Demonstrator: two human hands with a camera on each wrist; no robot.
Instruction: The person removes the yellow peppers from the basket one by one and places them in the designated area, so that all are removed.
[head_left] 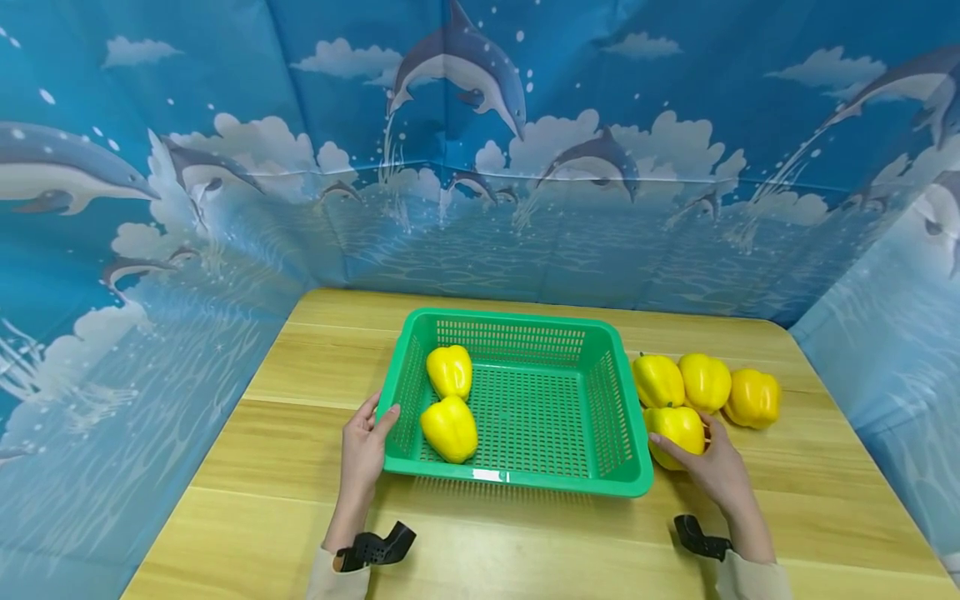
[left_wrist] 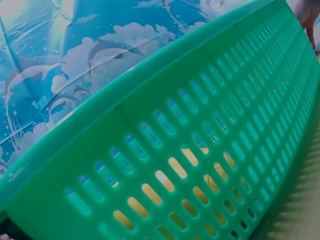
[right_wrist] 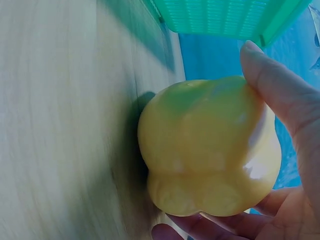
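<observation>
Pepper (head_left: 677,432) in R hand (head_left: 717,468), bskt (head_left: 558,482) in L hand (head_left: 363,446)

Head cam bright; wrist cams dimmer, hazy, R w/ glare on pepper (right_wrist: 207,150), soft tbl (right_wrist: 55,125) shadow.

Dolphin-printed sheets (head_left: 465,208) around the table (head_left: 540,546) suggest a booth.

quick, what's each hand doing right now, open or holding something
Left hand: holding the left rim of the green plastic basket.
Right hand: holding a yellow bell pepper just right of the basket.
</observation>
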